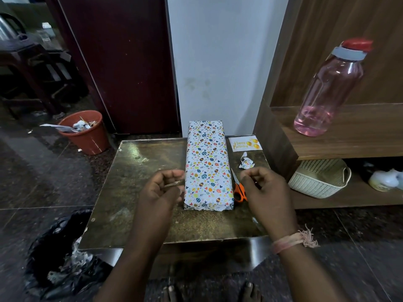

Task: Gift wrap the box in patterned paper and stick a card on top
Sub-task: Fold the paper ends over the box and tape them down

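head view: long box in white egg-patterned paper wrapped, lying mid-table — i'd call wrapping done. white happy-birthday card unstuck beside it. left hand pinches a thin strip; right hand curled, contents unclear.

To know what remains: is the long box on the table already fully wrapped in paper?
Wrapped, as far as visible: patterned paper covers the long box on its top and near end. The far end and underside are hidden.
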### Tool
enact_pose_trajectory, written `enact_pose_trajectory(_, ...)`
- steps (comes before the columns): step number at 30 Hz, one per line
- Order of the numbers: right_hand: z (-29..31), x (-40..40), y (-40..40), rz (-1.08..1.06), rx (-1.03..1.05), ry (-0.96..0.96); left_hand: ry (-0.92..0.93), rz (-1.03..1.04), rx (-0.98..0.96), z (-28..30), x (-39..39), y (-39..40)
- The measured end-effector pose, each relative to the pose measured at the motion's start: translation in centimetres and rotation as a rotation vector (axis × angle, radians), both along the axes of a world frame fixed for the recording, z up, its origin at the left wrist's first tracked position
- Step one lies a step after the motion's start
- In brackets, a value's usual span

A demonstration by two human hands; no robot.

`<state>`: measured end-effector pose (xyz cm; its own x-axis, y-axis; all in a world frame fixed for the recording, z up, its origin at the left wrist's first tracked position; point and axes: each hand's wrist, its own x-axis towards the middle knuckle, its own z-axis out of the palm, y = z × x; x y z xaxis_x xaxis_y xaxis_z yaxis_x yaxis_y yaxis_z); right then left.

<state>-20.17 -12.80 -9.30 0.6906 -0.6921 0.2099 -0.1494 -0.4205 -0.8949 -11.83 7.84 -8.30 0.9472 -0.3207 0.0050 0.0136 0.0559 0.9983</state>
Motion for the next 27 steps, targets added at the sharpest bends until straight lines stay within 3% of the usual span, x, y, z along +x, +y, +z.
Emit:
enact_pose_trajectory(6,0.4,0.6,2.9,0.266,0.138,-0.146,-0.057,-0.121,0.028,1.0,-1.0,-0.4)
enact_pose_trajectory(16,1.2,0.8,4.1,0.372,0.447,-0.145,-0.067,-0.167,-0.007,1.3,-1.5,-0.5)
enact_pose_trajectory(23,0.9,0.9,4.0,0.33,0.317,-0.143,-0.047,-0.182,0.063,1.3,-1.7,-0.7)
enact_pose_trajectory(27,0.9,0.8,3.5,0.349,0.267,-0.116,-0.125,-0.12,0.182,0.7,-1.6,-0.7)
